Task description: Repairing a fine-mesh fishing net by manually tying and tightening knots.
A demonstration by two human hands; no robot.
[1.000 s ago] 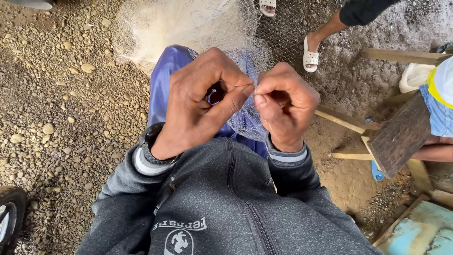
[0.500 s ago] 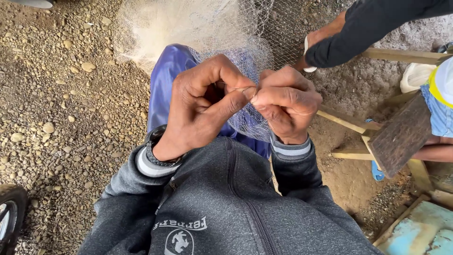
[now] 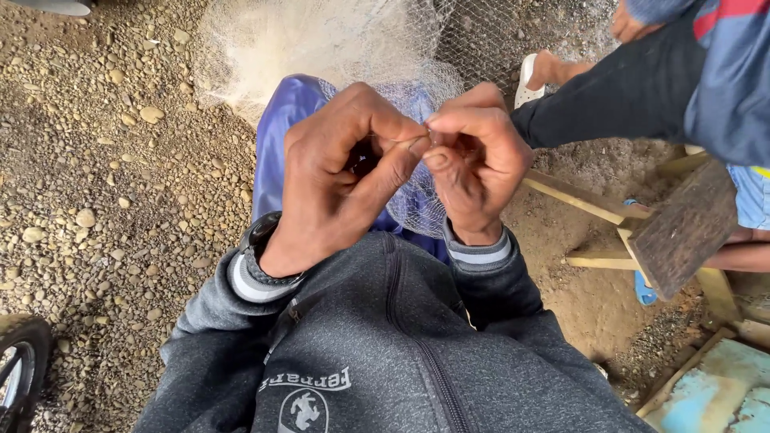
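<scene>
Both hands have pulled in tighter than a second ago: the left hand [image 3: 341,180] and right hand [image 3: 473,164] now pinch the same bit of fishing net [image 3: 417,204] over the lap, fingertips touching. Another person's leg [image 3: 618,92] has swung in nearby.

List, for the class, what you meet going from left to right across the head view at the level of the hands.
Pebbly ground → left hand → right hand → another person's dark trouser leg → wooden stool.
</scene>
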